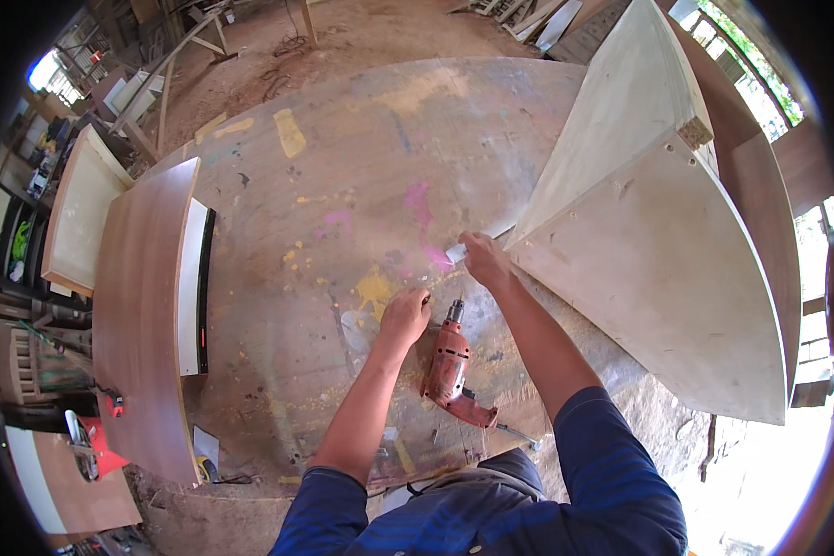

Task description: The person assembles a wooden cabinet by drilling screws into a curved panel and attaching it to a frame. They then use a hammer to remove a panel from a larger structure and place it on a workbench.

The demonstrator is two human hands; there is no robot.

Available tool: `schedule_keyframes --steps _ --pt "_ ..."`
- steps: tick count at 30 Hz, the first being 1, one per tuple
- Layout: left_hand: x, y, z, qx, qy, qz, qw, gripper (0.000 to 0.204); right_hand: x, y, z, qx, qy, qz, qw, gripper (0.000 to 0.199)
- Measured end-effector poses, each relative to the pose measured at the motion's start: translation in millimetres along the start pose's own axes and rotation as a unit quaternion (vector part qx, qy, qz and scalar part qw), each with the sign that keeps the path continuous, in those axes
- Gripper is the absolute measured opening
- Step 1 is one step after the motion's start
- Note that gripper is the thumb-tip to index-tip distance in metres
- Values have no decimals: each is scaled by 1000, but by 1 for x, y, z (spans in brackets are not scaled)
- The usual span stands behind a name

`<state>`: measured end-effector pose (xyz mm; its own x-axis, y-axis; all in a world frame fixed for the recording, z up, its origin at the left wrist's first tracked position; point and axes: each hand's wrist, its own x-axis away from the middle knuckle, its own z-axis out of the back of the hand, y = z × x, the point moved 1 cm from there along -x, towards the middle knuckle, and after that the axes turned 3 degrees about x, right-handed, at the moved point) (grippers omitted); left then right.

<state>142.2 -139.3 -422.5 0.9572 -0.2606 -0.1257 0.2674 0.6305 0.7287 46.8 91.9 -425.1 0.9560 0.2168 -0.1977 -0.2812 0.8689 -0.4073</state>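
Plywood corner cabinet (658, 250) lay on the paint-stained workbench (343, 167). Right hand (485, 259) pinched a small pale strip (457, 251) at its lower corner; left hand (405, 315) rested closed, empty, beside the red drill (449, 363). Strip judged light, stiff, best gripped edgewise.

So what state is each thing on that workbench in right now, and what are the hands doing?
Left hand: closed, knuckles resting on the workbench.
Right hand: gripping a small white piece.
Red drill: lying flat between the forearms, unheld.
Pale plywood cabinet: lying tipped on the bench.
Brown panel: flat at the left edge.
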Motion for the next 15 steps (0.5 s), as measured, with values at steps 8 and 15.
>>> schedule_keyframes --steps 8,15 --pt "-7 -6 -16 -133 14 -9 991 19 -4 -9 9 132 -76 8 988 20" --pt "19 1 3 569 54 255 780 30 22 -87 52 -225 -123 -85 963 33"
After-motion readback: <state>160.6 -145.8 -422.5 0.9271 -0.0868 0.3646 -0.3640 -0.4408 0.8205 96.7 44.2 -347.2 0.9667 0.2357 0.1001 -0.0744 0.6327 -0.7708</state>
